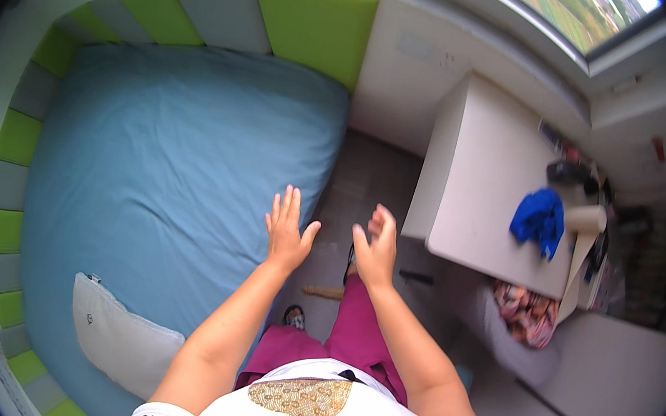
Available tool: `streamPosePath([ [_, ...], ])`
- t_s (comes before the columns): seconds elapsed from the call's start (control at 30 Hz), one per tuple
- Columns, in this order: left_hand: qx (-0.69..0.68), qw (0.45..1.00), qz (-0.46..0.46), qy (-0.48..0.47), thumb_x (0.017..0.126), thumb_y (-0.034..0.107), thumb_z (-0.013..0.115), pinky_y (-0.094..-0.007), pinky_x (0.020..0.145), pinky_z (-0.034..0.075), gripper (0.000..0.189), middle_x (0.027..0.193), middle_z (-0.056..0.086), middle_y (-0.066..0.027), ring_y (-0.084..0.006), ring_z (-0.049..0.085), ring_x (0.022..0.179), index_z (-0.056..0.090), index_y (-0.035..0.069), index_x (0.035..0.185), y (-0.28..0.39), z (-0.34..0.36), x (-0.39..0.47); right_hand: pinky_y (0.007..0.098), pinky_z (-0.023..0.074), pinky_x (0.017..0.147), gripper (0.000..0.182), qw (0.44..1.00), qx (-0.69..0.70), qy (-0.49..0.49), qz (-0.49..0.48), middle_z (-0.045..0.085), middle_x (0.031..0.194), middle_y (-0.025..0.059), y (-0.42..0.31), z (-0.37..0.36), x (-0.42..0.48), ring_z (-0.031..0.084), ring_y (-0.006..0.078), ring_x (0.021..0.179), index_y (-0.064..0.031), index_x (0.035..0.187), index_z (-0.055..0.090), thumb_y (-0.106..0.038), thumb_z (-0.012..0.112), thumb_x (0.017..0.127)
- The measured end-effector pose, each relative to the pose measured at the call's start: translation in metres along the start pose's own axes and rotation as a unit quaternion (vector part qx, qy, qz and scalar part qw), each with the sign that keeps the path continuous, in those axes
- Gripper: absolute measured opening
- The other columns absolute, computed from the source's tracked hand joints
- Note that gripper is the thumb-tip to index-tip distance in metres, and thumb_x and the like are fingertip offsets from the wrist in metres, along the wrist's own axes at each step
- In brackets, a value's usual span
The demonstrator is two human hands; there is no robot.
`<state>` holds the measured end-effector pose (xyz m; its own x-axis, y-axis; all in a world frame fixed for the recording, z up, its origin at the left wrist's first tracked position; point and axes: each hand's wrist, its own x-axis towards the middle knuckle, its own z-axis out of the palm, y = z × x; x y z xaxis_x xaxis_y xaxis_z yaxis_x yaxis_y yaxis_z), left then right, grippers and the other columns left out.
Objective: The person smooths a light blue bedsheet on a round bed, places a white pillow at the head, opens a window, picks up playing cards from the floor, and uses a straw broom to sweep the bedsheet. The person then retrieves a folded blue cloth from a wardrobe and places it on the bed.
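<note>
My left hand (290, 234) is held out flat with its fingers apart, over the right edge of the bed with its blue fitted sheet (192, 126). Nothing is in it. My right hand (378, 249) is raised above the floor gap between bed and desk, palm turned inward, fingers slightly curled and empty. A pale grey pillow (124, 335) lies on the lower left of the bed, left of my left forearm. The sheet shows wrinkles near its middle.
Green and grey padded panels (313, 22) line the bed. To the right is a white desk (487, 184) with a blue cloth (539, 222) and a paper roll (586, 218). Patterned fabric (526, 315) lies on a seat below it. A wooden object (323, 292) is on the floor near my feet.
</note>
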<state>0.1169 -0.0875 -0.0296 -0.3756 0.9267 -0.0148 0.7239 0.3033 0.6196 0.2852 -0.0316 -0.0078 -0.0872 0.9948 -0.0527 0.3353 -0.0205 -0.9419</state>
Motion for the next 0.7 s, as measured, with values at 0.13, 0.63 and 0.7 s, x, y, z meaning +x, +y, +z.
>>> streamPosePath([
  [0.13,-0.008,0.997,-0.002,-0.072,0.084,0.028,0.065,-0.0579,0.107,0.022,0.074,0.151,0.028,-0.0145,-0.0396,0.024,0.138,0.029,0.007,0.145,-0.056,0.025,-0.107,0.0295,0.0516,0.075,0.048,0.981,-0.044,-0.006,0.19,0.062,0.103,0.0115,0.083,-0.027,-0.133,0.062,0.0152,0.081,0.0,0.127,0.045,-0.011,0.064,0.084],
  [0.63,-0.076,0.975,-0.062,-0.198,0.082,0.016,0.063,-0.0449,0.106,0.033,0.053,0.133,0.048,-0.0221,-0.0396,0.042,0.124,0.048,-0.003,0.129,-0.207,0.231,-0.317,0.0267,0.0494,0.059,0.047,0.858,-0.015,-0.151,0.491,0.066,0.084,0.0088,0.464,0.065,-0.288,0.06,0.013,0.063,-0.0018,0.129,0.048,-0.016,0.064,0.087],
  [0.7,-0.082,0.968,-0.103,-0.212,0.083,0.017,0.063,-0.0437,0.105,0.033,0.052,0.132,0.049,-0.0218,-0.0388,0.044,0.123,0.048,-0.002,0.129,-0.233,0.274,-0.345,0.0277,0.05,0.059,0.058,0.867,-0.023,-0.16,0.472,0.066,0.084,0.0092,0.548,0.096,-0.308,0.06,0.0144,0.064,-0.0065,0.139,0.039,-0.018,0.063,0.087],
])
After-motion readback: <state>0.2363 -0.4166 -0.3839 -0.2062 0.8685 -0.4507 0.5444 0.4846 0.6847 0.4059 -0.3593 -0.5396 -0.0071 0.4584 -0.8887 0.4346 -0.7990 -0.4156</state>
